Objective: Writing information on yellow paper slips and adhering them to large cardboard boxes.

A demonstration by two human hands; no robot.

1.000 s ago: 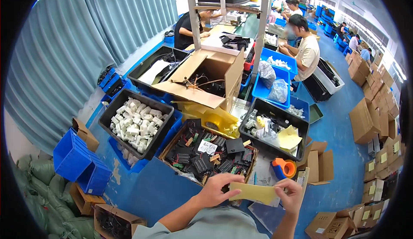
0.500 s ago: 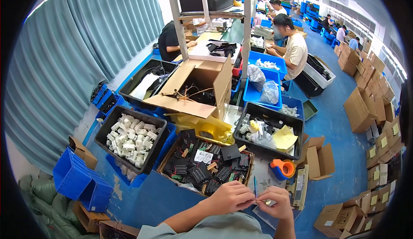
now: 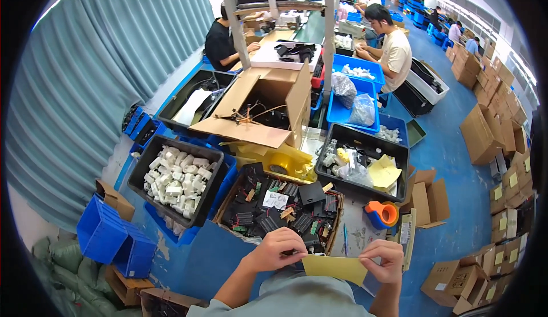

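Note:
A yellow sheet of paper (image 3: 335,269) is stretched out close to my body. My left hand (image 3: 278,249) pinches its left corner, and my right hand (image 3: 383,261) pinches the upper right one. Just beyond the sheet, a blue pen (image 3: 345,240) lies on the grey work surface (image 3: 355,225). Ahead of my left hand stands a cardboard box of black plastic parts (image 3: 268,221), with green boards among them and a white note (image 3: 275,200) on top.
An orange and blue tape dispenser (image 3: 382,215) stands right of the pen. A black crate of white plastic parts (image 3: 181,181) is at the left. At the right, another black crate (image 3: 362,185) holds mixed parts. An open carton (image 3: 268,114) stands farther back. Co-workers sit beyond.
My hands, close together before, have moved apart. The yellow sheet is now spread between them. The view has shifted slightly.

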